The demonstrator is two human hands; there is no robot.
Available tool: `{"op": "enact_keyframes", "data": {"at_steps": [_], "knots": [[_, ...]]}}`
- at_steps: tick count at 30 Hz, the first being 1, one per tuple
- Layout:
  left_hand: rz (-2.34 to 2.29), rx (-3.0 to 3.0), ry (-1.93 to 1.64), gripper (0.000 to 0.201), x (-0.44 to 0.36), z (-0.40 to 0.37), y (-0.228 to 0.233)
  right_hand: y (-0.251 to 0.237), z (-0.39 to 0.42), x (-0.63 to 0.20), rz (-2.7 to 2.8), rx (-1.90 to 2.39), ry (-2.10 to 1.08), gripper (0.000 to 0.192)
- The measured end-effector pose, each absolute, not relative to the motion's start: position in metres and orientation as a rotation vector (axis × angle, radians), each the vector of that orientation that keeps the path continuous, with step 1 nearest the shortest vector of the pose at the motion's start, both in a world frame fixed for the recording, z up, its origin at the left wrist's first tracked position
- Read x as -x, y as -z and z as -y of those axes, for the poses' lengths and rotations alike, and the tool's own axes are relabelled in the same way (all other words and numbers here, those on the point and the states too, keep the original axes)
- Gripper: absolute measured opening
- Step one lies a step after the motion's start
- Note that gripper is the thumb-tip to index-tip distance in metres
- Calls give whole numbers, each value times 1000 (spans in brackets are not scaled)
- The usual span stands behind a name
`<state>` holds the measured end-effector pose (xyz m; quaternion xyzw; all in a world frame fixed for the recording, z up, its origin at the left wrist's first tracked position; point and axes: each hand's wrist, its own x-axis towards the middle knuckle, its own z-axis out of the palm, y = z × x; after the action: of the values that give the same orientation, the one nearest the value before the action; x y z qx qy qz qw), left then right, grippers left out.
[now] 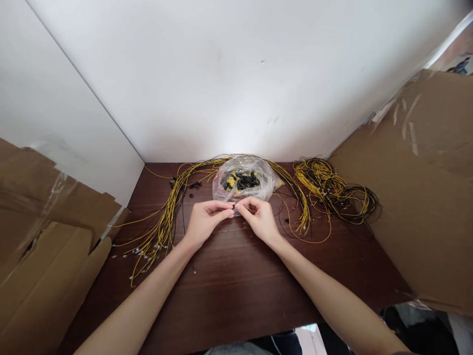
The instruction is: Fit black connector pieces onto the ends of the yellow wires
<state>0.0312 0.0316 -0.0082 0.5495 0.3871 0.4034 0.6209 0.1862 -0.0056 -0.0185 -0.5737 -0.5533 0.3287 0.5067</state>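
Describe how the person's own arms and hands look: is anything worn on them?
Both forearms are bare up to the picture's edge, with no sleeves visible. The left hand and the right hand wear no gloves. No watch, bracelet or ring can be seen. The fingers look slim, with short nails.

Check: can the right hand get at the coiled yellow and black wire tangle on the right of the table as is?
Probably yes. The wire tangle lies in the open on the table, with nothing between it and the right hand. That hand is pinching a small part with the left hand, though.
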Motion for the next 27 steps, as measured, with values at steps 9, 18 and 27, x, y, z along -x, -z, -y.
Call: {"op": "enact_keyframes", "data": {"at_steps": [9,18,27], "knots": [[-877,-1282,-952,17,-32,-31,9,18,8,-182,1302,1379,-779,18],[-866,-1272,-965,13,-33,-30,9,20,8,-180,1316,1378,-745,19],[-841,-1283,-978,26,-32,-32,12,19,7,-177,1262,1289,-867,20]]}}
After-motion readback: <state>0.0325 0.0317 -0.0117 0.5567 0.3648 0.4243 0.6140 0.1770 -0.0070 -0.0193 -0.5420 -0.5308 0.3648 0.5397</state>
